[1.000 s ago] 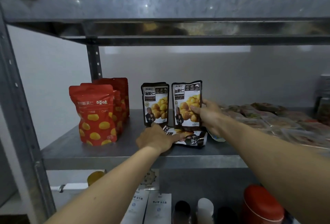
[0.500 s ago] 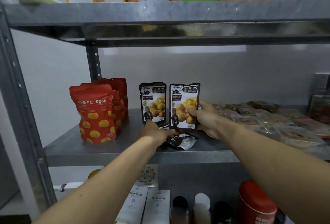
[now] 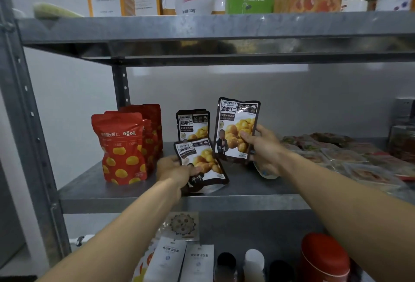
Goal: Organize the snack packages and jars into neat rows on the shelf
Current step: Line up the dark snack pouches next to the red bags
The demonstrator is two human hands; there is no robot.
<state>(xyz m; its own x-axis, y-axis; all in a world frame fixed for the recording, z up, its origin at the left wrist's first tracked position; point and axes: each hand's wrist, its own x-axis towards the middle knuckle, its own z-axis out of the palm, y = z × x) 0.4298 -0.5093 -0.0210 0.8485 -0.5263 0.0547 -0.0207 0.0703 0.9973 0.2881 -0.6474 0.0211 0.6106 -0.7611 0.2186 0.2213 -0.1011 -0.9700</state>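
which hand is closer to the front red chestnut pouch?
Left. The left hand sits just right of the red chestnut pouch; the right hand is farther right, past both black pouches.

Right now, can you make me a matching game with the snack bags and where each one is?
Things:
1. red chestnut pouch
2. tilted black chestnut pouch
3. raised black chestnut pouch
4. upright black chestnut pouch

Places:
A. in the right hand
B. standing at the back, untouched
C. in the left hand
D. front of the left row

Pairs: 1-D, 2-C, 3-A, 4-B
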